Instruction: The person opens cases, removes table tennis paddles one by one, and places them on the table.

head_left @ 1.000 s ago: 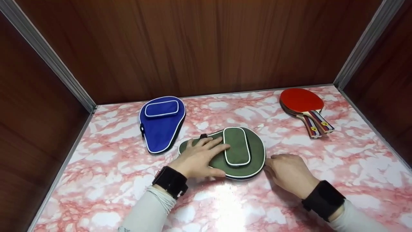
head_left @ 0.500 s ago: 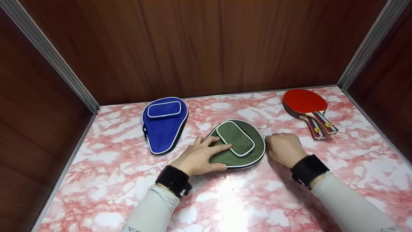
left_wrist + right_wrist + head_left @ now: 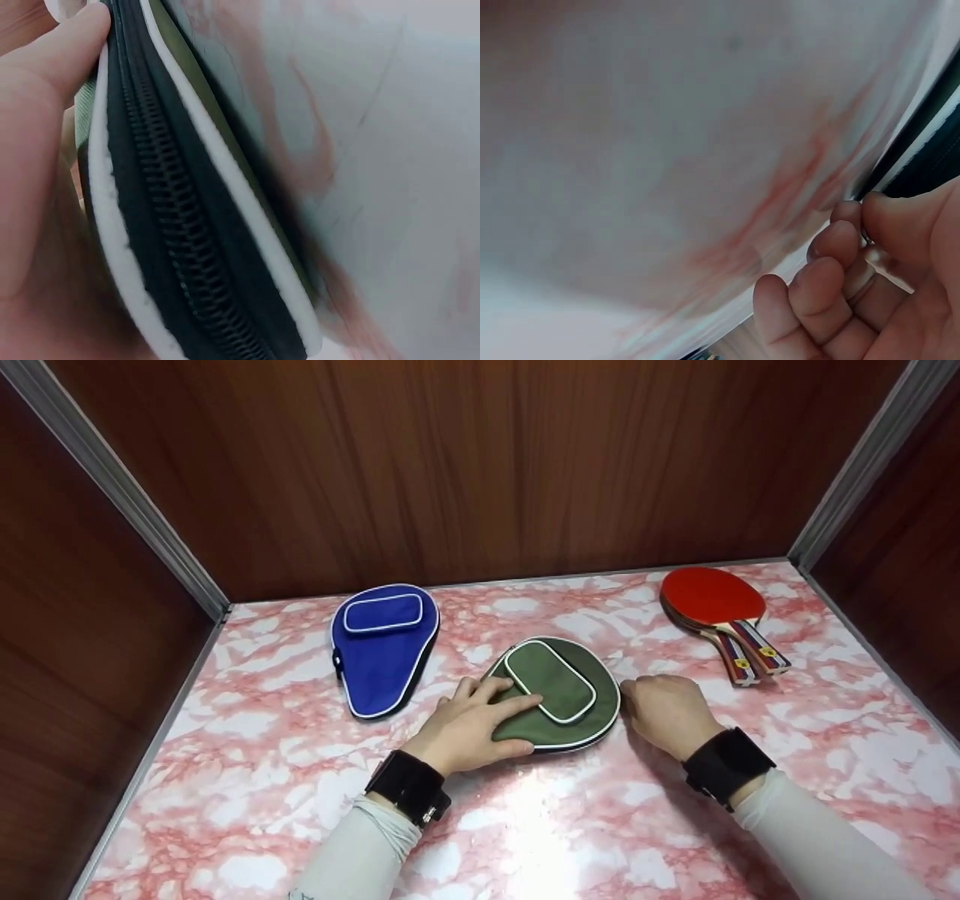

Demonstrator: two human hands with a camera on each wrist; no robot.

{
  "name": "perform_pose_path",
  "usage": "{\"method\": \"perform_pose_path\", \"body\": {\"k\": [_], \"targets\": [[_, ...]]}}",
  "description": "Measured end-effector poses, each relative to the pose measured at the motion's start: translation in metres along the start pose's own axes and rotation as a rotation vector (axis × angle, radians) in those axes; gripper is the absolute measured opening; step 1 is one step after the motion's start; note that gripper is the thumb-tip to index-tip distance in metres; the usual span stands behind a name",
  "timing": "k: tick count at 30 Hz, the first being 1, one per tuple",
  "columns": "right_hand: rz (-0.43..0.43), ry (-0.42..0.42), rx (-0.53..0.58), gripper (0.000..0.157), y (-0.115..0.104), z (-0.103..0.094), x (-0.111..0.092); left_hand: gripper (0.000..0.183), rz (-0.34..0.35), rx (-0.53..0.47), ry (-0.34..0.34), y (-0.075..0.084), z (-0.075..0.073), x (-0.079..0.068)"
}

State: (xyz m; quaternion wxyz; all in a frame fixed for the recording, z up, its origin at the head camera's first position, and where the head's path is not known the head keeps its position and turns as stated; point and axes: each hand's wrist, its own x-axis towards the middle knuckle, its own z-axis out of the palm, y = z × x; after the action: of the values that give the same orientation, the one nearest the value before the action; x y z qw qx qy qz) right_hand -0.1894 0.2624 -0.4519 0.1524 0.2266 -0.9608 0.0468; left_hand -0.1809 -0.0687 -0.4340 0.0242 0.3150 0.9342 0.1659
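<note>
A green table tennis bat case with white piping and a raised pocket lies flat on the table. My left hand grips it across its narrow end, index finger over the pocket and thumb against the near edge. Along that edge, the left wrist view shows a black zipper with its teeth meshed. At the rounded right end, my right hand pinches a small shiny zipper pull between thumb and curled index finger; most of it is hidden.
A blue bat case lies at the back left. Two overlapping table tennis bats, the upper one a red bat, lie at the back right. Wooden panels enclose the marbled table at the back and both sides.
The green case has turned, its rounded end swinging away from me and its narrow end coming under my left hand. My right hand moved away from me along the rim, then stayed nearly still.
</note>
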Motion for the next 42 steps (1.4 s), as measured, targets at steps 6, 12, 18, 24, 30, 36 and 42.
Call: {"method": "perform_pose_path", "body": {"k": [6, 12, 18, 24, 30, 36, 42], "targets": [[-0.013, 0.009, 0.013, 0.025, -0.006, -0.004, -0.009, 0.070, -0.009, 0.015, 0.003, 0.002, 0.001, 0.000], [-0.013, 0.006, 0.036, 0.028, -0.014, -0.006, -0.017, 0.069, -0.010, 0.008, 0.006, 0.002, 0.000, 0.000], [-0.019, 0.005, 0.033, 0.030, -0.024, -0.008, -0.024, 0.069, -0.003, -0.003, 0.003, 0.002, -0.002, 0.000], [-0.072, 0.046, 0.002, 0.031, -0.036, -0.010, -0.029, 0.069, -0.007, 0.002, -0.002, 0.001, -0.001, 0.000], [-0.121, 0.074, -0.010, 0.031, -0.047, -0.008, -0.033, 0.069, -0.007, 0.007, -0.001, 0.001, 0.000, 0.000], [-0.140, 0.060, -0.018, 0.028, -0.053, -0.008, -0.036, 0.069, -0.018, 0.005, 0.001, 0.005, 0.002, 0.000], [-0.124, 0.058, -0.028, 0.029, -0.047, -0.009, -0.033, 0.069, -0.027, 0.036, 0.017, 0.013, 0.004, -0.002]]}}
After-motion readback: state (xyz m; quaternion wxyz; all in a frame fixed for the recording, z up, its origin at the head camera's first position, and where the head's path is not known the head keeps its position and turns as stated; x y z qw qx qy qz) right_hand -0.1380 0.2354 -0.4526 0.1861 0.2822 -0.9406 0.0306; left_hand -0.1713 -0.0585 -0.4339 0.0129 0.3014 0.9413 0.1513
